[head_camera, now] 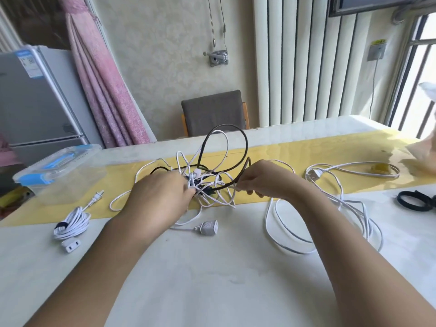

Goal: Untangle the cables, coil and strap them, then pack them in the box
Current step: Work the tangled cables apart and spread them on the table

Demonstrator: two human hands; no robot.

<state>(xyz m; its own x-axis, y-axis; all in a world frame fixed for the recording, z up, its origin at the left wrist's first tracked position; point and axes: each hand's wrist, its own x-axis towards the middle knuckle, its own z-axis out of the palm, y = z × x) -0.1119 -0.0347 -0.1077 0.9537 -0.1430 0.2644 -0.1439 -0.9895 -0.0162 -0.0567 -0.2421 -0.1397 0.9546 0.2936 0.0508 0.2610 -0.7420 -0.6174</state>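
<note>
Coiled white cable (72, 224), bound with a dark strap (60, 225), lies near left on the pale tabletop (212, 279), its two-pin plug pointing far. Right of it, a grey socket end (207, 227) rests just near of the tangle. Loose white cable (290, 223) sprawls in wide loops at the right, beside the right forearm. Past these, both hands meet at the tangle (207, 182) of white and dark cords, which lies mid-tabletop on a yellow runner (330, 156). The left hand (162, 192) has its grip closed on strands at the knot. The right hand (266, 178) has its grip pinched on the dark cable (245, 142), whose loop rises above the heap. Black straps (412, 200) lie at the right edge. A clear box (59, 173) with blue latches stands far left, lid on. A grey chair (213, 112) stands behind the tabletop.
</note>
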